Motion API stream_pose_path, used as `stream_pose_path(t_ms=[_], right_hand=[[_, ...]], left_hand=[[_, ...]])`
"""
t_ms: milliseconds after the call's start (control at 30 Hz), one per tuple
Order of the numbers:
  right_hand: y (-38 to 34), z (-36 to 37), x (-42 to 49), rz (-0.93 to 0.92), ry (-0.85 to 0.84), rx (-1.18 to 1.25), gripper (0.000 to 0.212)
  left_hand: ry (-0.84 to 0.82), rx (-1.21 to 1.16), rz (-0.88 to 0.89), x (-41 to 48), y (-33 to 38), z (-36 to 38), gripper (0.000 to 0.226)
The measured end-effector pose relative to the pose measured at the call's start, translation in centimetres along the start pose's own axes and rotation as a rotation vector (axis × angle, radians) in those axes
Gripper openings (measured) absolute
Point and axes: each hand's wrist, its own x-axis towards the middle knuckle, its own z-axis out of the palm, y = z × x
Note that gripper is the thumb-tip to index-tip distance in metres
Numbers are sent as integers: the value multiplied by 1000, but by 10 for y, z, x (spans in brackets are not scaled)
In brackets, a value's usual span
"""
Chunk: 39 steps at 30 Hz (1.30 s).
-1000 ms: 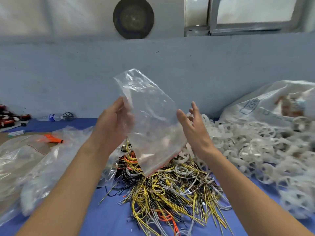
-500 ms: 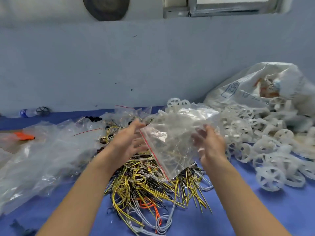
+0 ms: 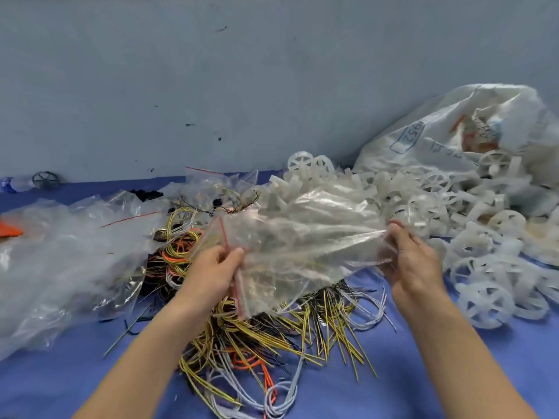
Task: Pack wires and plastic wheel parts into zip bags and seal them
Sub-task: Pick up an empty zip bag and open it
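Basically early stage: the zip bag in hand looks empty, nothing packed into it, not sealed. Left hand pinches the bag at its red zip strip end; right hand has fingers curled, gripping the opposite end, so the bag is stretched flat between both hands, held above the pile.

Wires lie loose in a tangled heap on the desk right under the bag: yellow, black, white, some orange. White plastic wheel parts are piled to the right, touching the wire heap's far edge, many still spilling from a big white sack against the wall. So both kinds of part remain to be loaded, then the zip pressed closed; my guess is opening the mouth comes next.

Left side: a heap of clear bags, some with red strips; a few farther back seem to hold wires already, hard to tell how many. Orange item at left edge, cut off. Dark wheel by the wall, far left.

Surface is a blue cover. Wall behind is grey-blue, scuffed with dark marks.
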Motion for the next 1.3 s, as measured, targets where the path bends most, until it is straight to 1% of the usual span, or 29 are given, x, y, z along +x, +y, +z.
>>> stream_pose_path(t_ms=[67, 100, 133, 200, 300, 367, 400, 433, 467, 533, 567, 633, 667, 733, 800, 833, 867, 900, 933, 1000, 1033, 1100, 1133, 1200, 1300], right_hand=[[3, -8, 6, -104, 48, -94, 10], [2, -12, 8, -150, 66, -129, 13], [1, -15, 11, -180, 68, -179, 15], [2, -17, 19, -182, 32, -352, 23], [13, -11, 24, -24, -140, -590, 37], [24, -10, 25, 72, -256, -699, 46], [28, -12, 26, 67, -293, -716, 45], [30, -13, 28, 19, -311, -705, 41], [29, -14, 30, -59, -305, -681, 36], [27, -17, 34, -251, -197, -699, 35], [27, -19, 36, -343, -128, -759, 32], [29, -21, 35, -481, -35, -932, 29], [32, -22, 34, -518, -4, -1019, 29], [34, -22, 32, -519, 28, -1148, 29], [33, -20, 31, -479, 58, -1234, 28], [32, -19, 30, -474, 76, -1280, 33], [31, -17, 27, -500, 95, -1319, 39], [31, -15, 23, -559, 108, -1333, 41], [31, -10, 17, -631, 95, -1313, 39], [33, 2, 3, -730, -12, -1237, 28], [36, 8, -4, -740, -86, -1226, 23], [46, 19, -19, -703, -253, -1262, 16], [52, 24, -27, -673, -337, -1291, 17], [66, 31, -41, -634, -467, -1370, 25], [83, 39, -57, -570, -566, -1485, 50]], left_hand=[[171, 46, 87, 4, 2, -9, 17], [226, 43, 130, 5, 4, -13, 17], [237, 39, 168, 4, 5, -15, 17], [154, 39, 209, 0, 8, -13, 18], [-9, 15, 216, -9, 7, 2, 20], [-77, -62, 202, -12, 6, 11, 21], [-88, -102, 194, -13, 6, 14, 21], [-78, -115, 192, -13, 5, 15, 21], [-36, -61, 208, -12, 4, 15, 21], [82, 185, 293, -9, 1, 14, 25], [120, 283, 337, -9, -1, 14, 28], [141, 352, 367, -10, -5, 16, 28], [141, 371, 361, -11, -7, 18, 28], [101, 420, 334, -13, -12, 19, 32], [-30, 450, 260, -17, -15, 18, 38], [-88, 454, 228, -20, -15, 17, 40], [-112, 459, 222, -22, -15, 15, 41], [-102, 467, 239, -24, -13, 13, 38], [-71, 475, 267, -25, -11, 10, 34], [-13, 472, 335, -26, -6, 1, 27], [4, 473, 365, -27, -4, -5, 24], [33, 512, 411, -27, -4, -17, 22], [48, 548, 427, -27, -6, -23, 21], [63, 640, 455, -26, -11, -34, 20], [-26, 737, 481, -26, -20, -43, 15]])
